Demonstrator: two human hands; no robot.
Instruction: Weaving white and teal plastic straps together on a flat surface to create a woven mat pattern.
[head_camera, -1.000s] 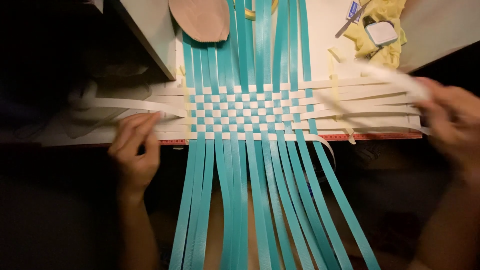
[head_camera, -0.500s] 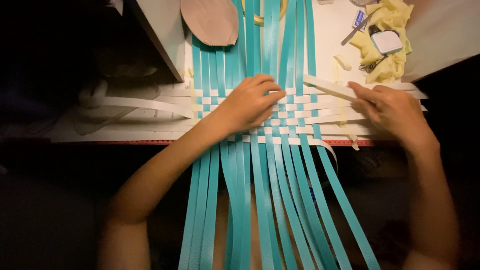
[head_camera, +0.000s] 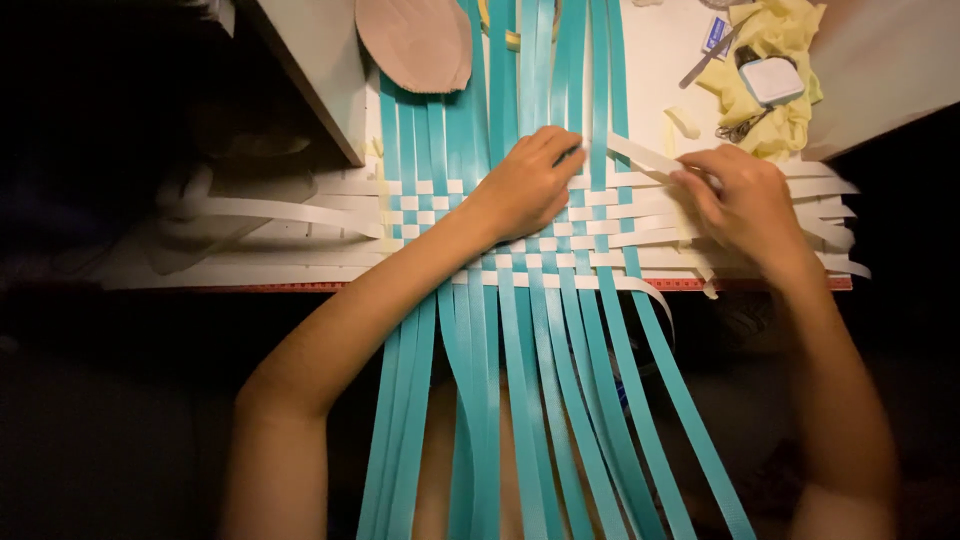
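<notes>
The checkered mat of teal and white flat plastic strips (head_camera: 560, 235) lies across the near edge of the pale worktop (head_camera: 650, 80); its long teal strips (head_camera: 530, 400) hang off that edge toward the person; the white strips (head_camera: 290, 212) run out toward the left and right edges. The left hand (head_camera: 528, 185) rests palm down on the woven patch, fingers loosely curled and pressing the strips, gripping nothing that shows; the right hand (head_camera: 745, 200) pinches a loose white strip (head_camera: 640, 155) between thumb and fingers near the mat's right side. At the far right corner sit crumpled yellow cloth (head_camera: 770, 50) and a small white tin (head_camera: 772, 78); a brown oval cardboard piece (head_camera: 415, 40) lies at the far edge.
</notes>
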